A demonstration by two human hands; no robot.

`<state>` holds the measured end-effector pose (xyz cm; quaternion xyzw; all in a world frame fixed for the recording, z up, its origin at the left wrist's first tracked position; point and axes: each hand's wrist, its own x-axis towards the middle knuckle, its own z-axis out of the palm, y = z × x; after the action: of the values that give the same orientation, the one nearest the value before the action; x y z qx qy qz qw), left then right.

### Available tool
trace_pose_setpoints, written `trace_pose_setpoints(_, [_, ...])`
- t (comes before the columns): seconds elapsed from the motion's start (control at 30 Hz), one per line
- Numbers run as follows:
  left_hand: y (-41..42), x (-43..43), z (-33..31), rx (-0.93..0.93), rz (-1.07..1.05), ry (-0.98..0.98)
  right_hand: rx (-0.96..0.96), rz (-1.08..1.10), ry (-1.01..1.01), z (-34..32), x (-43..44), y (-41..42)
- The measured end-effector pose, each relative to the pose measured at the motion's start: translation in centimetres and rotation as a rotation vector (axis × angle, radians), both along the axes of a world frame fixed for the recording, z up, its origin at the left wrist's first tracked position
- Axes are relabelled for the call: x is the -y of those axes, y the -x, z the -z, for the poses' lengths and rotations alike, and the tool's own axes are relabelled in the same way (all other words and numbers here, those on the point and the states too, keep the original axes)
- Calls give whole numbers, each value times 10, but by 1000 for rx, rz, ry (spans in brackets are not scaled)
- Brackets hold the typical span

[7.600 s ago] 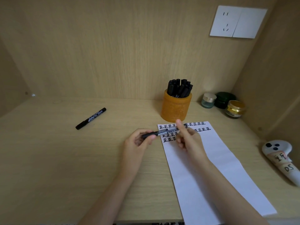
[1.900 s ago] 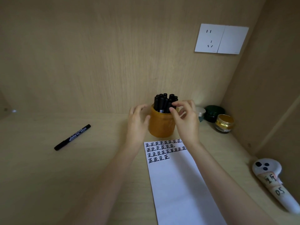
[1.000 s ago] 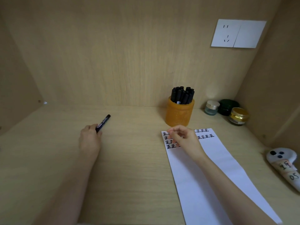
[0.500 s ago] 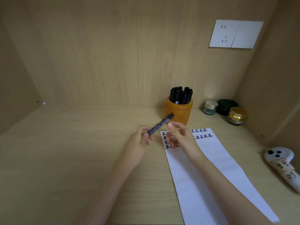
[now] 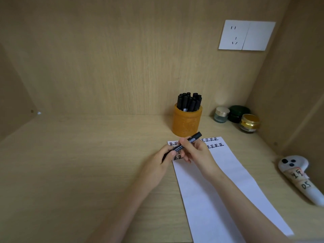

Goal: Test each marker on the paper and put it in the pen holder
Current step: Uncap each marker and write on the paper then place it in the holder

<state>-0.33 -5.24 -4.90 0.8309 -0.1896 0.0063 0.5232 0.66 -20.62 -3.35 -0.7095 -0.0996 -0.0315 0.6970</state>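
A black marker (image 5: 193, 137) lies slanted between both hands, above the top left corner of the white paper (image 5: 217, 186). My left hand (image 5: 157, 165) grips its lower end and my right hand (image 5: 196, 153) pinches its middle, with the upper end sticking out toward the holder. Rows of black test marks run along the paper's top; the hands cover part of them. The orange pen holder (image 5: 186, 122) stands just behind, packed with several black markers (image 5: 189, 101).
Three small jars (image 5: 236, 116) sit at the back right by the side wall. A white controller (image 5: 298, 178) with handwritten labels lies at the right edge. A white wall socket (image 5: 245, 35) is on the back panel. The wooden desk (image 5: 70, 163) stretches to the left.
My left hand took the marker from the desk's left side and carried it to the paper. My right hand now pinches it too, and the marker has tilted flatter.
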Motion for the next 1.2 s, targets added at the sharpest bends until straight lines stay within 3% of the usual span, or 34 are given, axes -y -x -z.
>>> trace_pose_setpoints(0.27, [-3,-3,15,-69,-25,29,-89,269,-212,-5,31,-3])
trace_pose_setpoints(0.5, [2,-1,16,-113,3,200,-113,388,-276,5,56,-14])
trace_pose_setpoints(0.8, [7,3,20,-141,71,100,-186,515,72,13,56,-17])
trace_pose_setpoints(1.2, [5,0,25,-132,65,58,-83,572,168,24,51,-15])
